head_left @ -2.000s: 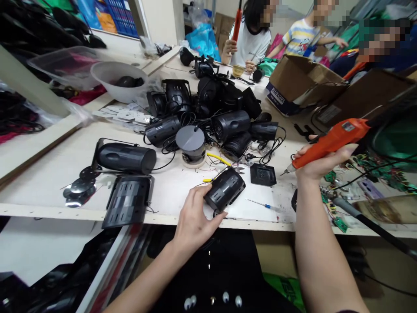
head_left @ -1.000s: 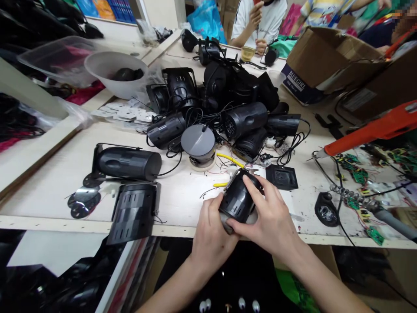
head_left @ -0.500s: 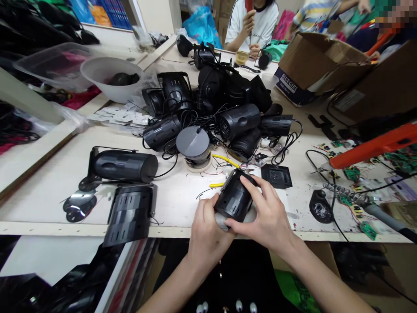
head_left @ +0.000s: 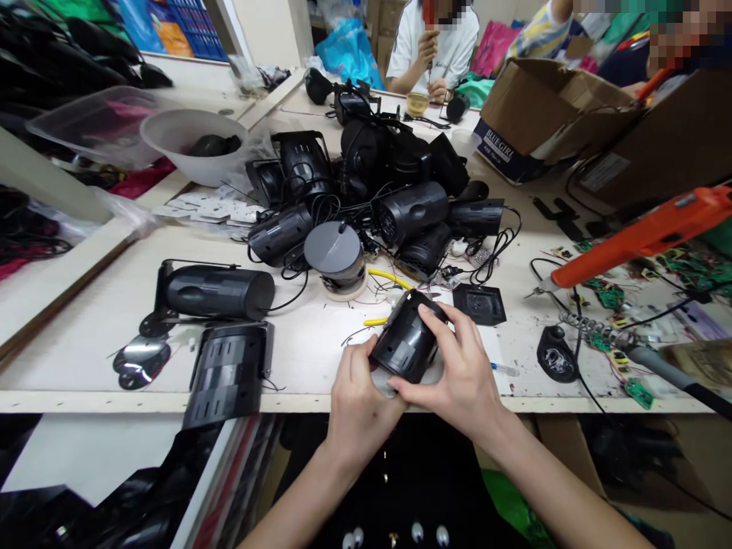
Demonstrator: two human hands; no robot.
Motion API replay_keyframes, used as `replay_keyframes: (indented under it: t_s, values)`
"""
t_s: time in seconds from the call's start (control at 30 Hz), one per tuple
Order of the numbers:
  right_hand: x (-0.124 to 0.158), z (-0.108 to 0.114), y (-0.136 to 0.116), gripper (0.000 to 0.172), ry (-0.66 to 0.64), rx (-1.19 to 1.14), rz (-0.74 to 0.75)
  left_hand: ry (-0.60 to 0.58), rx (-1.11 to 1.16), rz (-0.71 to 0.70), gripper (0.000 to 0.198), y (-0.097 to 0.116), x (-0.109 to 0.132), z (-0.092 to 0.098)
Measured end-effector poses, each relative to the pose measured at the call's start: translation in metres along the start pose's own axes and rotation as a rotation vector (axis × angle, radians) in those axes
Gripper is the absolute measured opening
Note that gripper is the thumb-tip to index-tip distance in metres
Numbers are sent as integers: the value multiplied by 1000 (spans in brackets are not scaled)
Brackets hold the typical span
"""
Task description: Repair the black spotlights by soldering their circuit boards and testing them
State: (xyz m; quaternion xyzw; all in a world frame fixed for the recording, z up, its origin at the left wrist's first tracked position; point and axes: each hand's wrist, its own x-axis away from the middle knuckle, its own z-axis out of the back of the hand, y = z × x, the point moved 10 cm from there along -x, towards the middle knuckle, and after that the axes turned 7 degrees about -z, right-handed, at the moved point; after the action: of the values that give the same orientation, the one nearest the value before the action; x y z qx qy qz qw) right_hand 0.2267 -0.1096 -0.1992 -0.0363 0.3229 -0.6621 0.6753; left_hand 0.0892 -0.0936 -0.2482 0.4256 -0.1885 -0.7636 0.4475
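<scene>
Low over the front of the worktable, both my hands hold a black cylindrical housing [head_left: 409, 335] with slots in its side. My left hand [head_left: 363, 393] is wrapped round its lower left, near a pale, clear-looking end. My right hand [head_left: 457, 366] has its fingers on the right side and the thumb at the lower end. Just behind lie yellow-handled pliers [head_left: 389, 277], partly covered by the housing. A shallow black square part [head_left: 480, 303] is to the right of them. A round grey-topped piece [head_left: 335, 248] stands to the left, beyond my hands.
Similar black housings [head_left: 217, 292] lie at the left, and a tangled pile [head_left: 389, 156] spreads behind. An orange power screwdriver [head_left: 640, 238], a soldering iron [head_left: 675, 374] and green circuit boards [head_left: 637, 390] are at the right. A cardboard box [head_left: 560, 107] and another person [head_left: 431, 57] are farther back.
The view has shifted slightly. The orange screwdriver now shows more of its length, with its tip farther left. My hands keep their hold on the housing.
</scene>
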Motion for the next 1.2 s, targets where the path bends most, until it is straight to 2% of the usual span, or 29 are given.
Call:
replay_keyframes:
  t_s: [0.13,0.23,0.3,0.4,0.5,0.73,0.87,1.0,1.07,1.2]
  values:
    - [4,11,13,88,-36,-148,-94,-21,-13,2,56,0,-1,-1]
    - [7,33,46,84,35,-290,-236,-31,-41,9,63,0,-2,-2]
    - [10,56,70,81,178,-191,-295,-25,-53,6,64,1,-2,-1]
    - [13,78,91,81,343,179,-261,-20,-61,3,65,2,-3,0]
    - [15,75,104,80,361,341,-199,-18,-72,19,67,1,-4,1]
    - [20,54,124,85,286,296,-252,-18,-74,23,70,1,-4,-1]
    - [21,49,129,86,232,292,-272,-32,-82,18,70,1,-3,-3]
    - [22,57,118,85,259,302,-218,-25,-96,-20,70,3,-2,-2]
    - [23,66,103,70,313,288,-167,-32,-98,-33,69,4,-2,-3]
    - [29,71,64,21,398,159,-88,-52,-104,-46,69,4,-2,-4]
